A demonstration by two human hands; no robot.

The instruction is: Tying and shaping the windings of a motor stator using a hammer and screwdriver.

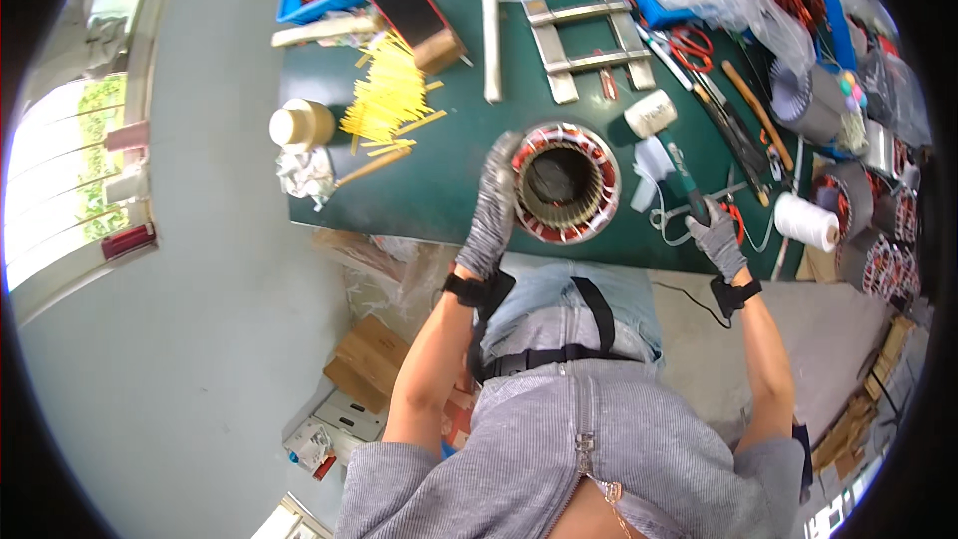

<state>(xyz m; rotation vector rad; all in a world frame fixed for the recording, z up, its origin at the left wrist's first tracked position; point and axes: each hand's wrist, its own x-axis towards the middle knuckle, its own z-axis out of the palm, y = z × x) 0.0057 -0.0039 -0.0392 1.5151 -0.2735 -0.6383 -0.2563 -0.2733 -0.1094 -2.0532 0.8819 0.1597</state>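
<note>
A motor stator [602, 148] stands upright on the dark green table, its round bore facing up and red and white windings around its rim. My left hand [493, 202], in a grey glove, lies along the stator's left side with fingers stretched out against the rim; the thumb is hard to make out. To the right of the stator, my gloved right hand [717, 238] is closed around the green handle of a mallet [651, 114]. The mallet's white cylindrical head rests over the table, apart from the stator. White film pieces [651, 172] lie between stator and handle.
Yellow strips [385, 90], a phone [404, 2] on a wooden block and a cream container [302, 126] are at left. A metal frame [589, 38] lies behind the stator. Scissors [691, 48], a white thread spool [806, 223] and more stators [890, 265] crowd the right.
</note>
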